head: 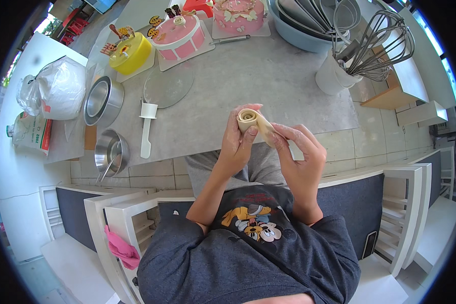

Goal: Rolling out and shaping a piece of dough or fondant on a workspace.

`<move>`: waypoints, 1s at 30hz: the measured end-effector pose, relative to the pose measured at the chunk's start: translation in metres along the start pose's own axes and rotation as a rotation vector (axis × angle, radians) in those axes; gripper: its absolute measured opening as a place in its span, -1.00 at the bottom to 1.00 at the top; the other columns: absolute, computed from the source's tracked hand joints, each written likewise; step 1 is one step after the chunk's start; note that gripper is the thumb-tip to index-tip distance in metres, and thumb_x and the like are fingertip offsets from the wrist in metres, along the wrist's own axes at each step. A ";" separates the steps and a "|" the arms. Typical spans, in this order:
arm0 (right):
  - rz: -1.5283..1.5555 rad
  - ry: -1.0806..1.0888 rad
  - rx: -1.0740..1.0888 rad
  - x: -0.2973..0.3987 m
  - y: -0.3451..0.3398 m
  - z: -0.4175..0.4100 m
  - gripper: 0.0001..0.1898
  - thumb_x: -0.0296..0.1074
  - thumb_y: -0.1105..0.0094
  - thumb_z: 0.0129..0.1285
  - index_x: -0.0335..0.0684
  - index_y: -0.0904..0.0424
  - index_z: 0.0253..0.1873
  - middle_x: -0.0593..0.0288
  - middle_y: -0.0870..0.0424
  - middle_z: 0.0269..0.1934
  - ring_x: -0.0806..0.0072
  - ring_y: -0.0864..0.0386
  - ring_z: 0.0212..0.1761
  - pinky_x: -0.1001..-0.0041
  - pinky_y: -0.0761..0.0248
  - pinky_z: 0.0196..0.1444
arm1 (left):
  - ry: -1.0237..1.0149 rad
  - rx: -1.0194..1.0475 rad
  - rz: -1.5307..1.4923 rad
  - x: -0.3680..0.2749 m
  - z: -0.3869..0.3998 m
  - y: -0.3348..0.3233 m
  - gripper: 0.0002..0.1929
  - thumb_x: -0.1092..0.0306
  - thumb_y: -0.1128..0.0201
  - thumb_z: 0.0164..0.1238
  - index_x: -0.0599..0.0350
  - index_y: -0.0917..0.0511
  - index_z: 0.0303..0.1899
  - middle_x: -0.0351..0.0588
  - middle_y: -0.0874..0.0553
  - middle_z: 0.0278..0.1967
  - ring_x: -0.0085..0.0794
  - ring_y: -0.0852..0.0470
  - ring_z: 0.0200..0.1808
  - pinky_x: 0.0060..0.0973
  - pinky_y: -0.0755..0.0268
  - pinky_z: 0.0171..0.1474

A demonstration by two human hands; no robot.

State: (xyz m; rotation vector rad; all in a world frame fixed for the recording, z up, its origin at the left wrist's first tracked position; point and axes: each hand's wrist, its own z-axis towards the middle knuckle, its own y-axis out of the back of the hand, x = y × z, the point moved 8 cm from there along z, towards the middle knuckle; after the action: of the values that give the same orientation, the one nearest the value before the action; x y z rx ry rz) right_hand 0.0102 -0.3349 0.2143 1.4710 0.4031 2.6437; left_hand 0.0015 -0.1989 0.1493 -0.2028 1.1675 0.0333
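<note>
A strip of pale dough is wound into a spiral at one end, with a loose tail running down to the right. My left hand cups the coiled end, its thumb pressing on the front of the roll. Between the thumb and fingers of my right hand is the free end of the strip. Both hands carry a light dusting of what looks like flour. They hold the dough up above the front edge of the grey table, over my lap.
Along the back stand a yellow cake, a pink-and-white cake and a pink cake. To the right are a blue basin and a white container of whisks. Metal bowls, a white scoop and a clear disc lie left.
</note>
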 end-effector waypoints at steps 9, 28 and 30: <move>0.004 -0.045 0.000 -0.002 0.007 0.004 -0.82 -0.61 -0.25 0.08 -0.34 -0.65 -0.17 0.13 -0.61 -0.44 0.47 -0.58 -0.43 0.58 -0.40 -0.36 | -0.014 -0.008 0.083 -0.002 -0.002 -0.001 -0.65 0.20 -0.03 0.46 0.24 -0.30 0.08 -0.07 -0.48 -0.06 -0.49 -0.46 -0.02 -0.52 -0.30 0.10; 0.056 -0.069 0.014 -0.006 0.003 0.003 -0.79 -0.65 -0.22 0.07 -0.36 -0.63 -0.15 0.13 -0.61 -0.41 0.46 -0.62 -0.37 0.56 -0.44 -0.29 | -0.118 0.052 0.196 -0.010 0.005 0.001 -0.54 0.43 -0.25 0.25 0.27 -0.32 0.15 -0.15 -0.44 -0.11 -0.52 -0.46 -0.09 -0.62 -0.35 -0.03; 0.076 -0.074 0.024 -0.006 0.001 0.003 -0.78 -0.65 -0.21 0.07 -0.35 -0.63 -0.14 0.13 -0.62 -0.41 0.45 -0.63 -0.36 0.56 -0.45 -0.28 | 0.043 0.024 -0.025 0.000 -0.001 -0.002 -0.57 0.40 -0.24 0.28 0.27 -0.32 0.12 -0.15 -0.44 -0.10 -0.53 -0.45 -0.09 -0.62 -0.35 -0.03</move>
State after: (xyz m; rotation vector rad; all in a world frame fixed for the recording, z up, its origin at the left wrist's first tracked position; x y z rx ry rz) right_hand 0.0160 -0.3361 0.2108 1.6174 0.3814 2.6404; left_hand 0.0010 -0.2008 0.1495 -0.1976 1.2071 -0.0074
